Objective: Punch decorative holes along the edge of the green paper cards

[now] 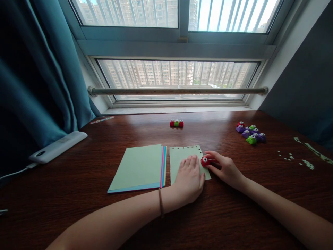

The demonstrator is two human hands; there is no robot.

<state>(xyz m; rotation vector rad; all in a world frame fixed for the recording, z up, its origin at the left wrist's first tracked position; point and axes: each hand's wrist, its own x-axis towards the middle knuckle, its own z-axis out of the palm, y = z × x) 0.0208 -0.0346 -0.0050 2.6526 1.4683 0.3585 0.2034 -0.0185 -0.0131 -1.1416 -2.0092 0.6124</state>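
Observation:
A small pale green sheet of paper (178, 154) lies on the brown table, with a row of tiny punched shapes along its far edge. My left hand (188, 180) rests flat on this sheet, fingers together and stretched out. Between the thumb and fingers of my right hand (225, 168) is a red craft punch (205, 160), which sits at the sheet's right edge. How far the paper goes into the punch is hidden. To the left of the sheet lies a stack of coloured paper (142, 165) with a pale green top sheet.
Several purple, green and red craft punches (251, 132) cluster at the right. Three more punches (176, 123) stand in a row near the window. Small paper bits (308, 164) and cut strips (312, 149) lie far right. A white power strip (59, 146) sits left by the curtain.

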